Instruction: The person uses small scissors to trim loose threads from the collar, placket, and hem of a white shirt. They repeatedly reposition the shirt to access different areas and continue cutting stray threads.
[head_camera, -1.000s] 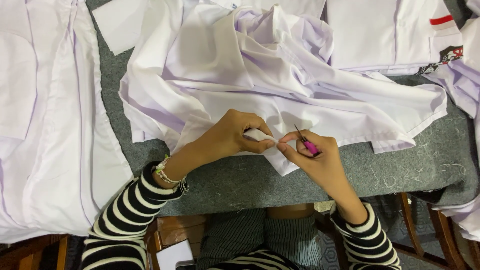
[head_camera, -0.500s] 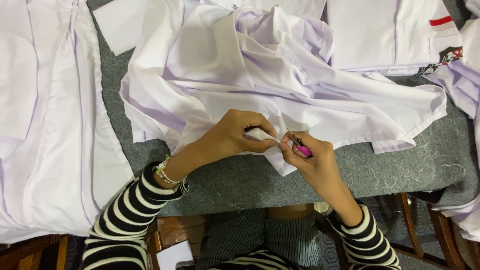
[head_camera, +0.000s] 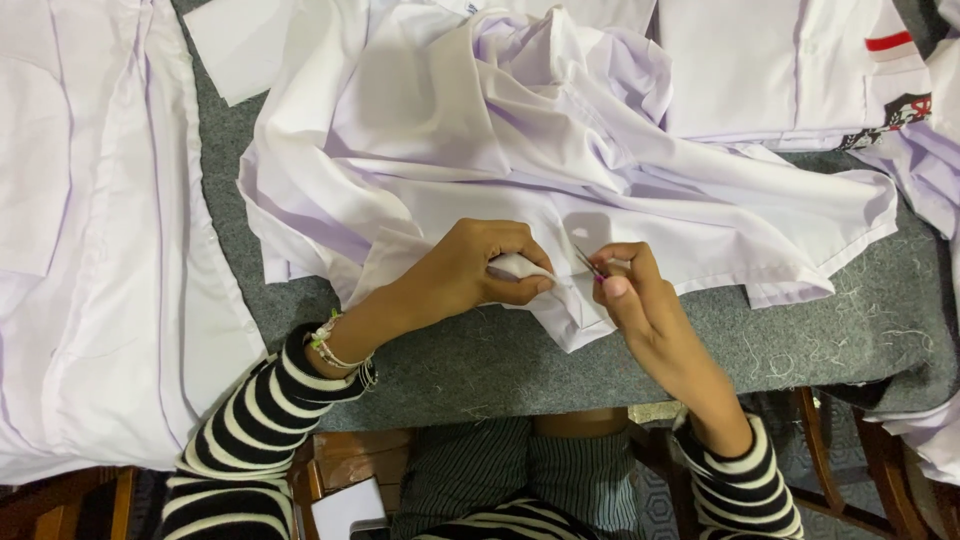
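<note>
Both hands meet at the near edge of the crumpled white garment on the grey table: left hand pinches a fold taut, so right hand, fingers closed around small thread snips, can reach the seam.

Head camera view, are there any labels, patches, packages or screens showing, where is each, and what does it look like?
Red rectangular stripe patch: top right, on the folded white shirt.
Black, red and white embroidered patch: just below it, at that shirt's lower edge; details too small to tell.
No packages or screens clearly visible.
</note>
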